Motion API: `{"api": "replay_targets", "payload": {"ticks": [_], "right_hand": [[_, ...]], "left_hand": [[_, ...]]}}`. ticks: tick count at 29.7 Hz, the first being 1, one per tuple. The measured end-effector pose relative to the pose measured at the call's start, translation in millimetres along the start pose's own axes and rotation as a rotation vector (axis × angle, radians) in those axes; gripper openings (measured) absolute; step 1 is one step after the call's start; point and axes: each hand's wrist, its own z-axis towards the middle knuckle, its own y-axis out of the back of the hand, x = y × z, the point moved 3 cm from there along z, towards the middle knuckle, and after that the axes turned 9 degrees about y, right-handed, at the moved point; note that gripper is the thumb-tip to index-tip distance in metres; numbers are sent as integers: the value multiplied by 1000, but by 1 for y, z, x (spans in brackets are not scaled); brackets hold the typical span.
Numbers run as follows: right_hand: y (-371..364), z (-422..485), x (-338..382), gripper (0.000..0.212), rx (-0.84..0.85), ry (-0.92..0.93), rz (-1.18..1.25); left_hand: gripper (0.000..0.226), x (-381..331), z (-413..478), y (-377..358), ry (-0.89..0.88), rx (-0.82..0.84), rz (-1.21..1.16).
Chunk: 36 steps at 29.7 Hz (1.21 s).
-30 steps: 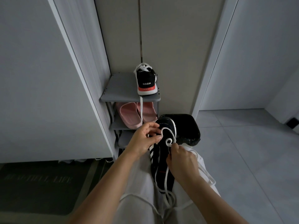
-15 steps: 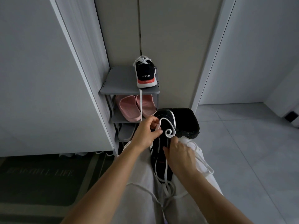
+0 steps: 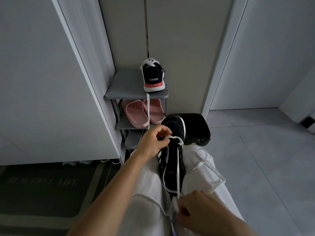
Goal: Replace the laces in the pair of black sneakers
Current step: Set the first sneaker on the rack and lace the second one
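Note:
A black sneaker (image 3: pixel 172 167) lies toe-away on my lap between my thighs. A white lace (image 3: pixel 178 169) runs down its tongue. My left hand (image 3: pixel 153 142) pinches the lace's upper loop near the toe end. My right hand (image 3: pixel 194 213) grips the lace's lower end close to my body, pulling it taut. The second black sneaker (image 3: pixel 153 77), heel towards me with a red stripe, stands on the top shelf of a grey shoe rack (image 3: pixel 126 89); its white lace hangs down over the shelf edge.
Pink slippers (image 3: pixel 136 113) sit on the rack's second shelf, grey slippers (image 3: pixel 133 138) below. A black bin with a bag (image 3: pixel 197 126) stands on the tiled floor right of the rack. A dark doormat (image 3: pixel 42 184) lies at the left. Another white lace (image 3: pixel 209 166) rests on my right thigh.
My right hand has drawn back from the sneaker's eyelets towards my body, pulling the lace straight and taut. My left hand stays at the toe end.

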Motion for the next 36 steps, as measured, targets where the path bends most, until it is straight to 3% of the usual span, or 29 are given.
{"api": "replay_targets", "payload": {"ticks": [4, 5, 6, 8, 9, 11, 12, 15, 18, 21, 23, 26, 29, 31, 36], "right_hand": [[-13, -8, -29, 33, 129, -181, 189], [-28, -14, -43, 31, 157, -121, 161], [-38, -14, -55, 35, 346, -88, 56], [-43, -17, -70, 52, 449, 69, -115], [-43, -21, -69, 29, 439, 84, -62], [-39, -10, -56, 27, 324, 6, 36], [-21, 4, -53, 23, 65, -111, 112], [11, 16, -48, 25, -442, -195, 154], [28, 53, -48, 35, -614, -295, -11], [21, 70, -44, 39, -617, -361, -304], [15, 73, -40, 40, -596, -334, -359], [8, 73, -43, 40, -624, -296, -339], [21, 59, -41, 18, -576, -337, -308], [18, 49, -43, 12, -545, -250, -139], [-9, 33, -42, 32, -364, -184, 5]], "left_hand": [[18, 6, -6, -1, -68, -65, 67], [18, 10, -7, -1, -75, -100, 85], [17, 14, -8, -1, -74, -138, 100], [15, 21, -10, -2, -67, -188, 117], [14, 22, -11, -2, -71, -197, 123], [13, 24, -12, -4, -85, -211, 128], [13, 23, -14, -4, -88, -223, 127], [16, 20, -16, -6, -83, -264, 122], [16, 20, -17, -10, -96, -289, 182], [19, 23, -18, -11, -87, -319, 206], [25, 27, -21, -14, -50, -322, 190], [36, 31, -31, -17, -12, -335, 185], [43, 35, -46, -23, -18, -343, 260], [47, 39, -54, -28, 31, -304, 311], [47, 41, -55, -33, 1, -319, 396]]}}
